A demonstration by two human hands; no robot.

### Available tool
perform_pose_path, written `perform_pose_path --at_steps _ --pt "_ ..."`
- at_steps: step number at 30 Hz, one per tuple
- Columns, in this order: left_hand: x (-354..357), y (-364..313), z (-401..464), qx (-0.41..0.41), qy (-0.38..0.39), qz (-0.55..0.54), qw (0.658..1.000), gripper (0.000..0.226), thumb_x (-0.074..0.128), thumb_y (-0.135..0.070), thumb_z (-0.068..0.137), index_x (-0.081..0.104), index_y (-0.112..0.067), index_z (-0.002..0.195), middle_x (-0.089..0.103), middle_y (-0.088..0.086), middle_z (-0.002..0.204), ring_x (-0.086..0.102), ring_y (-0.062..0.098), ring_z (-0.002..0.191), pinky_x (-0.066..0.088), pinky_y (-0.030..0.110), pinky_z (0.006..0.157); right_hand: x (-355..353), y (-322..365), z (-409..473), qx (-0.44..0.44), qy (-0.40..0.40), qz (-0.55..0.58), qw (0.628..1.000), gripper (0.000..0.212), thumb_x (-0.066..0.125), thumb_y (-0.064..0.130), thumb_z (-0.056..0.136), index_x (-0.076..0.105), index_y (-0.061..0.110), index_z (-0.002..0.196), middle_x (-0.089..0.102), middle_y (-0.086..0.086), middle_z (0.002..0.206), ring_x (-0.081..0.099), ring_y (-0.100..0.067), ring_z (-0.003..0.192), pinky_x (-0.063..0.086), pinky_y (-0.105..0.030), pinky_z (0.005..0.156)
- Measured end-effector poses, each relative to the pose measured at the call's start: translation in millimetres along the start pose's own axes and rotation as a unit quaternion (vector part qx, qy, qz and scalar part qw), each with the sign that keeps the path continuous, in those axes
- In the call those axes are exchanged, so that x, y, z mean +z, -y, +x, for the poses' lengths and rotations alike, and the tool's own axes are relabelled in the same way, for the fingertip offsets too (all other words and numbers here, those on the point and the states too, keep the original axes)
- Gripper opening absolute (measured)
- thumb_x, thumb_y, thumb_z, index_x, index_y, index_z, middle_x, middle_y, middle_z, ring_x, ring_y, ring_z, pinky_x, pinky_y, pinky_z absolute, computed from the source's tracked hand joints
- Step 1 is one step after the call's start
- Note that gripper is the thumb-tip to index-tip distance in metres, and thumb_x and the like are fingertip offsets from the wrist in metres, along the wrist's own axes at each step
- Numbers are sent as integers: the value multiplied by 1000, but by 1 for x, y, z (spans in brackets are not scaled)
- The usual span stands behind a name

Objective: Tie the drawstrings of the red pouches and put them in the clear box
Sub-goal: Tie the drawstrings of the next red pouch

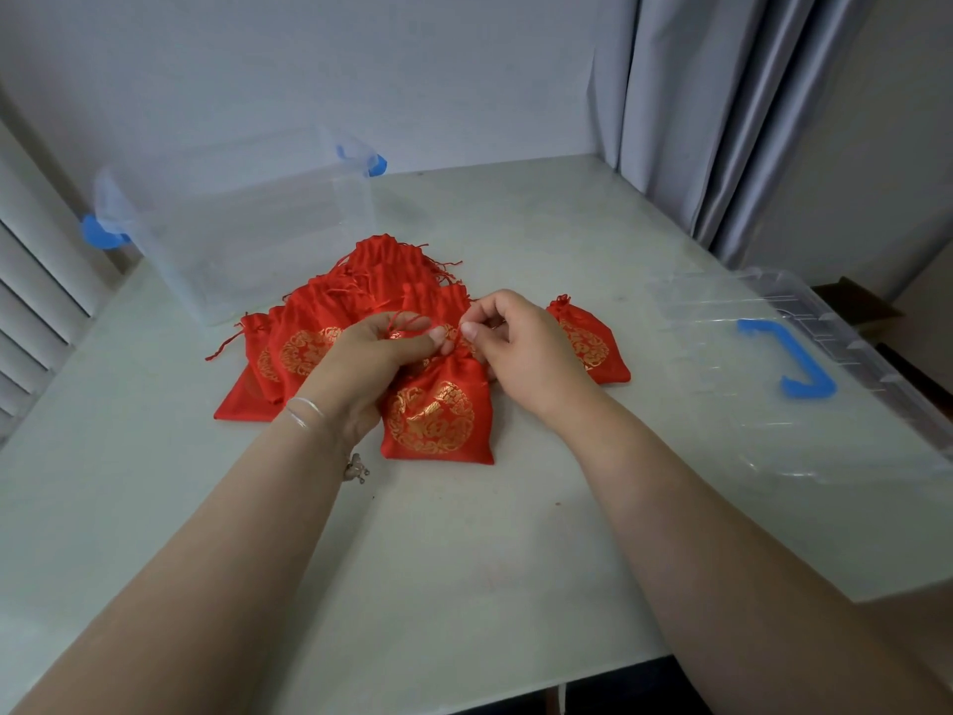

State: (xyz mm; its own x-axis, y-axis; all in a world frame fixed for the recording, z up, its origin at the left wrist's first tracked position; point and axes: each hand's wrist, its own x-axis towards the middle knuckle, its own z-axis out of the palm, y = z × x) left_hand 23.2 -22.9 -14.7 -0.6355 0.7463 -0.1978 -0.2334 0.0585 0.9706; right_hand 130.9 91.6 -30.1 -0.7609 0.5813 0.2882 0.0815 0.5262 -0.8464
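Pinching the red drawstring (407,318) at the neck of the nearest pouch (437,410), both hands work just above its gathered mouth. The left hand (379,353) has its fingers (438,335) curled round the cord and the bunched neck, apparently to keep the mouth cinched while the knot is formed. The right hand (515,335) nips a cord end between thumb and forefinger, close beside the left fingertips, so the two ends can be crossed in a short span. The pouch itself lies flat on the counter (464,559), its body trailing below the fingers toward the person, which leaves the cloth's weight on the surface and only the cords lifted.

Beyond and to the left of the fingers sits the heap of other pouches (309,343), cords loose, seemingly waiting their turn; a single pouch (588,343) lies just right of the right hand, whether tied I cannot tell. The clear box (247,240) stands farther off, up and left of the fingers behind the heap, open-topped and apparently holding no pouches. Its lid (804,394), with a blue handle, rests well to the right, out of the working space.
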Motion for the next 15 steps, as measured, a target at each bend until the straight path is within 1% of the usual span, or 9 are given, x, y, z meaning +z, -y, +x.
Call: perform_pose_path --at_steps 1,3,4,6,7,8,11,13,15 --pt "0 0 1 -12 6 -6 1000 8 67 -5 83 60 -8 85 69 4 68 64 13 66 53 24 68 1 1 -1 -28 -1 -10 1000 5 58 14 92 59 18 88 60 10 77 56 1 64 45 -18 64" --pt "-1 -1 1 -26 30 25 999 9 64 -6 85 62 -7 76 66 3 65 59 15 65 51 22 63 3 3 -2 -111 3 -24 994 5 59 8 89 60 13 87 62 3 89 61 -2 77 48 -22 71" --pt "-3 -2 1 -31 41 44 998 12 63 -6 86 64 -7 74 65 4 67 57 17 68 50 23 65 4 3 -2 -148 7 -27 989 5 60 6 88 60 10 86 61 1 92 62 -5 80 50 -26 75" --pt "-9 -4 2 -27 53 84 995 16 63 -4 84 69 -10 71 65 6 72 53 25 79 43 33 76 5 3 -2 -188 17 -41 981 4 60 6 87 61 10 86 61 0 93 61 -8 83 51 -33 78" --pt "-11 -4 2 -20 58 104 993 19 64 -5 83 71 -14 68 65 5 72 50 26 82 39 35 76 5 3 -1 -194 19 -49 980 4 60 8 87 62 11 86 62 2 93 61 -8 85 51 -35 78" --pt "-13 -4 2 -14 62 125 990 22 65 -7 83 72 -17 65 65 3 71 48 26 82 36 35 74 6 3 -1 -192 22 -54 980 4 60 9 88 62 13 86 62 3 93 61 -8 86 50 -36 79" --pt "-16 -3 2 1 72 171 983 25 64 -9 85 74 -21 65 63 2 70 45 23 78 32 32 68 5 3 -2 -187 31 -55 980 4 58 11 90 61 13 88 63 5 90 63 -6 83 51 -36 78" --pt "-18 -4 0 9 95 187 978 25 63 -7 85 75 -22 69 61 0 69 45 18 70 30 28 64 3 4 -3 -191 34 -59 979 3 58 11 90 59 12 88 61 5 91 62 -4 81 51 -34 75" --pt "-17 -8 -4 5 117 199 973 13 68 -9 80 76 -19 78 62 -2 68 47 9 63 30 23 62 3 2 -2 -177 31 -72 981 1 60 14 89 60 15 89 58 6 94 56 -2 80 48 -26 73"
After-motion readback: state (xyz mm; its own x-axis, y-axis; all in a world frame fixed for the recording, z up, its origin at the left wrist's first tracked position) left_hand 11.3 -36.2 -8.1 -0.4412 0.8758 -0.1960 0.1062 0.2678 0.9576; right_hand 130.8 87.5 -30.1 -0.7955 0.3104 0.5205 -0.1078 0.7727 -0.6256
